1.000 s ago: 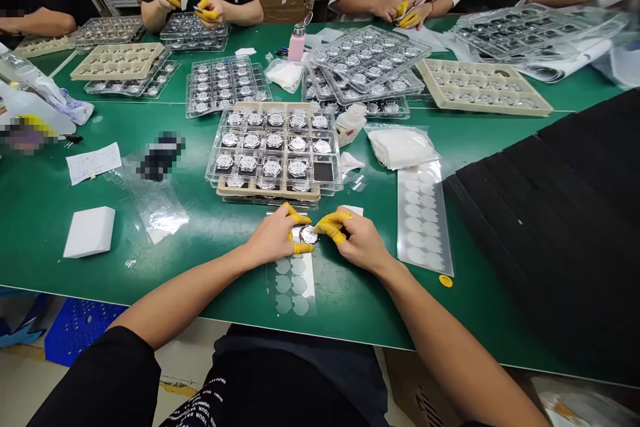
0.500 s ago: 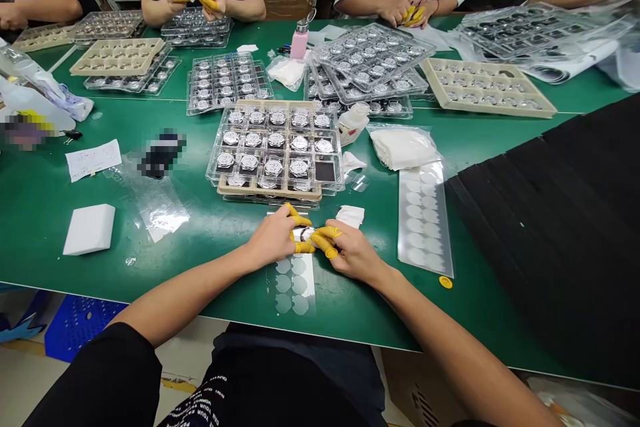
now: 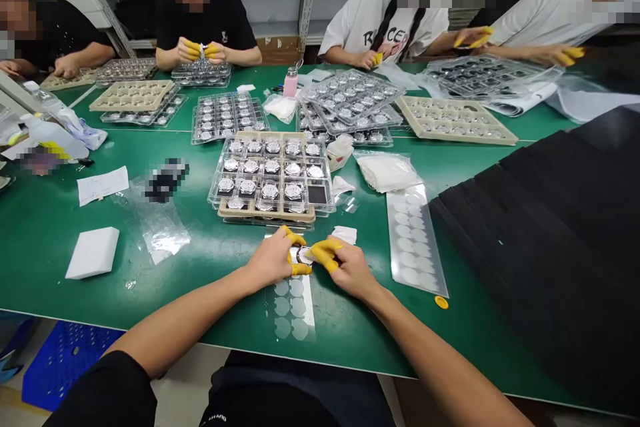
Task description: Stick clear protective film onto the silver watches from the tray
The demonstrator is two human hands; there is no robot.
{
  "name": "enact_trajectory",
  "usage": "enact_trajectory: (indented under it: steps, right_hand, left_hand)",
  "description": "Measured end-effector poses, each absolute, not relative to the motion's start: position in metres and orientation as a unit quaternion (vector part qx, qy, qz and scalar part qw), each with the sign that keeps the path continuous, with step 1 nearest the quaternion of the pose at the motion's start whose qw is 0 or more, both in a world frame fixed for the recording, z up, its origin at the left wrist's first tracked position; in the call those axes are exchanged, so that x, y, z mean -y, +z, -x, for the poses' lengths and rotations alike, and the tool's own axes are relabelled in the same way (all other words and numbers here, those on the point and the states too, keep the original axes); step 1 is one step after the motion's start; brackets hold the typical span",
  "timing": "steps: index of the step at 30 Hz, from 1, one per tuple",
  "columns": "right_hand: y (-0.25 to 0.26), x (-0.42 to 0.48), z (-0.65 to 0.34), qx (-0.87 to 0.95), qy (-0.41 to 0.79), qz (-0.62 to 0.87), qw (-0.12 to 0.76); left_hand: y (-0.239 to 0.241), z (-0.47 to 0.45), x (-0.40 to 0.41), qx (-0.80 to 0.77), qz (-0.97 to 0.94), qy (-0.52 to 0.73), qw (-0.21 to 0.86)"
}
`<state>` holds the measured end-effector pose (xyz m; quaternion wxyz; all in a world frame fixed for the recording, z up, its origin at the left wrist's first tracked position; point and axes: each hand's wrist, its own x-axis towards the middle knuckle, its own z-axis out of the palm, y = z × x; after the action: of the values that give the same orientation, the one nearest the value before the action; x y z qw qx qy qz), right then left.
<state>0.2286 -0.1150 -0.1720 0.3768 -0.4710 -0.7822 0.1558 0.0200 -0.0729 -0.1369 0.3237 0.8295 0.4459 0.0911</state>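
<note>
My left hand (image 3: 273, 257) and my right hand (image 3: 345, 265) meet over the green table, both with yellow finger cots. Between their fingertips they pinch a small round silver watch case (image 3: 304, 255). Under the hands lies a clear strip of round stickers (image 3: 293, 307). Just beyond the hands stands a clear tray (image 3: 273, 177) of several silver watch cases on a beige tray; one cell at its near right is bare. A small white cloth (image 3: 345, 234) lies by my right hand.
A sticker sheet (image 3: 415, 240), a bag of white cloths (image 3: 387, 171) and black foam sheets (image 3: 550, 227) lie right. A white block (image 3: 93, 252) and plastic bag (image 3: 157, 227) lie left. More trays (image 3: 227, 117) fill the far side, where several people work.
The camera tilted up, so the table and the people opposite sit lower in view. My right hand's fingers shifted a little on the watch case; both hands stay together.
</note>
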Motion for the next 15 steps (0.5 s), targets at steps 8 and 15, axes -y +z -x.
enact_trajectory:
  steps: [8,15]
  right_hand:
    - [-0.167,0.115,-0.227,0.792,0.013,0.472,0.387]
    - [-0.167,0.119,-0.213,0.741,0.141,0.476,0.452]
  left_hand:
    - [-0.150,-0.016,0.077,-0.379,-0.864,0.143,0.300]
    - [-0.157,-0.014,0.079,-0.378,-0.823,0.288,0.312]
